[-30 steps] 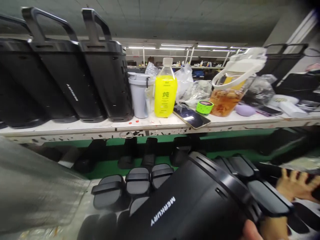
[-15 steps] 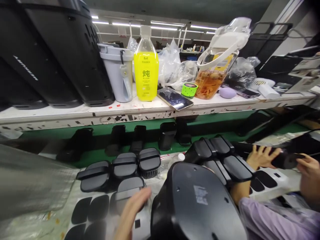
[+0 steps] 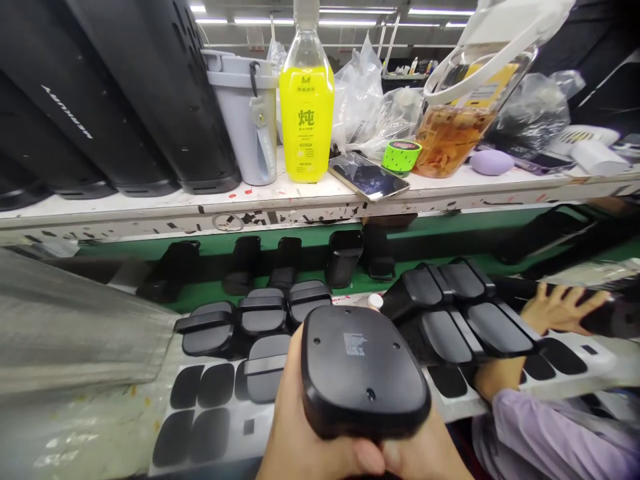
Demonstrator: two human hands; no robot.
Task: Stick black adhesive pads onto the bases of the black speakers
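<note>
Between my hands is a black plastic housing (image 3: 367,380) with a rounded-square end turned up towards me. That end face carries screw holes near its edges and a small printed label (image 3: 355,344). My left hand (image 3: 305,433) wraps its left side, and my right hand (image 3: 425,453) grips the lower right side, its fingers mostly hidden. Both thumbs meet under the near edge. Just beyond stand similar black units with handle bars (image 3: 263,312). Left of my left hand lies a white sheet (image 3: 249,427) bearing black rounded-square pads (image 3: 216,385).
A white shelf (image 3: 280,212) crosses ahead, holding tall black units (image 3: 150,100), a grey cup (image 3: 250,127), a yellow drink bottle (image 3: 307,127), a phone (image 3: 369,177) and a tea bottle (image 3: 455,137). More black units (image 3: 450,333) stand right, beside a co-worker's hand (image 3: 555,308).
My left hand, previously apart with fingers stretched out, has closed on the housing. My right hand has come into view on it. The housing has tipped, its end face now fully showing.
</note>
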